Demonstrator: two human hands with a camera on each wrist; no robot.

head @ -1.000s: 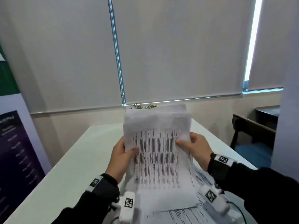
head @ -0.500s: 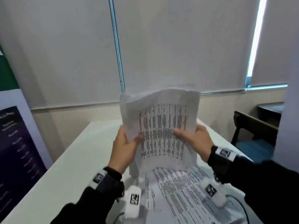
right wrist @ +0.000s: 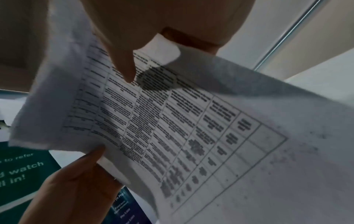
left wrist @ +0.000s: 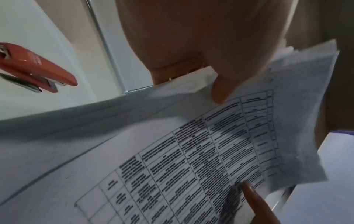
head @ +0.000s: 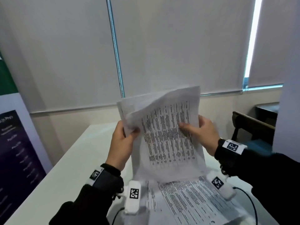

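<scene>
A stack of printed sheets with a table of text is held upright above the white table. My left hand pinches its left edge, thumb on the front. My right hand grips the right edge, thumb pressed on the print. The front sheet curls away at the top left corner. In the left wrist view my left hand pinches the sheets. In the right wrist view my right hand's thumb lies on the sheets. More printed sheets lie flat on the table below.
An orange stapler lies on the table, seen only in the left wrist view. A dark banner stands at the left. A wooden chair and a dark desk are at the right. Closed roller blinds hang behind the table.
Both hands have lifted the stack higher off the flat sheets and tilted it slightly to the right. The front sheet's top left corner has peeled away from the sheets behind.
</scene>
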